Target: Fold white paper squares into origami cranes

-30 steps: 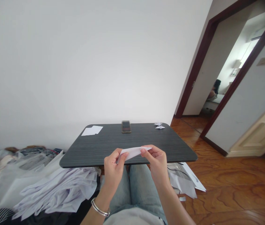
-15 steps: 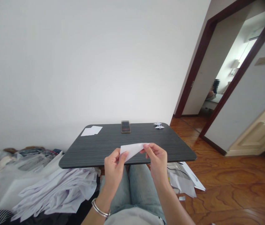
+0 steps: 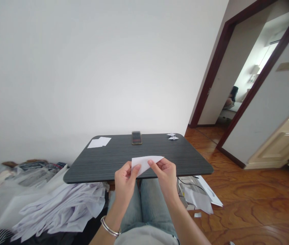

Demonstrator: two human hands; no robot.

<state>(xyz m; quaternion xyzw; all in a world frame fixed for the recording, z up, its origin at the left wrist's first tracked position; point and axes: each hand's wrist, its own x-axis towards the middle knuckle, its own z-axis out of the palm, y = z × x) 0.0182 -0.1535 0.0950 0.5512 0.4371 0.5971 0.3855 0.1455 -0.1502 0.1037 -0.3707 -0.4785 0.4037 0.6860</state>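
Left hand (image 3: 125, 178) and right hand (image 3: 165, 173) are both clamped on one paper (image 3: 143, 163), holding it up between them over the near edge of the counter (image 3: 95, 167), thumbs (image 3: 135, 170) on the near face. With the right thumb set well in from the pointed end, uneven pressure from the two sides could bend or wrinkle the paper across its middle; if either pinch loosens, any layers in it could spring apart or slide out of line. As it hangs in the air with no firm surface behind it, a crease pressed there could well come out crooked. It looks white and plain, with a straight short edge by the left hand, a nearly straight upper edge and a taper to a sharp tip on the right; fold lines are too faint to tell. Beyond, the dark counter carries a phone (image 3: 136, 137) at the middle of its far side, two cranes (image 3: 173, 138) to the right and sheets (image 3: 95, 143) to the left.
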